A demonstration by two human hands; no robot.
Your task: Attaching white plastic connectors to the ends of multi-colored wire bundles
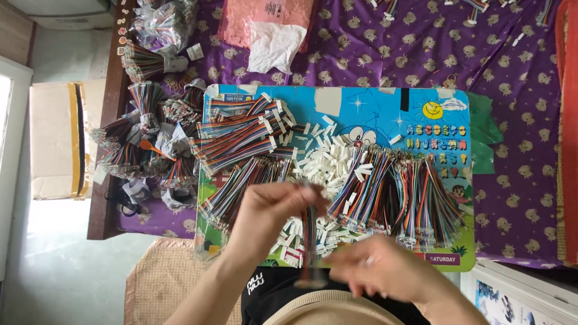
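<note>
1. Holding a thin bundle of coloured wires [310,232], both hands work above the near edge of the blue picture board [373,105], which lies on a counter [512,90] covered in purple patterned cloth.
2. Left hand [274,207]: fingers closed in a pinch on the bundle's far (upper) end, at about board centre.
3. Right hand [376,268]: motion-blurred, fingers curled; it meets the bundle's near end, but whether it grips it I cannot tell.
4. Bundle axis: runs near-to-far, almost straight up the frame. Its near tip [311,280] is blurred, possibly a connector.
5. Key relation: the bundle lies between the hands, right of the left hand and left of the right hand. The left hand has the far end; the right hand is nearer the free near end.
6. Surroundings: a heap of small white connector housings [322,159] lies on the board just beyond the left hand. Fanned wire bundles [397,195] lie to the right of it, and more [241,138] to the left.
7. Tied wire bunches [144,138] sit off the board at far left.
</note>
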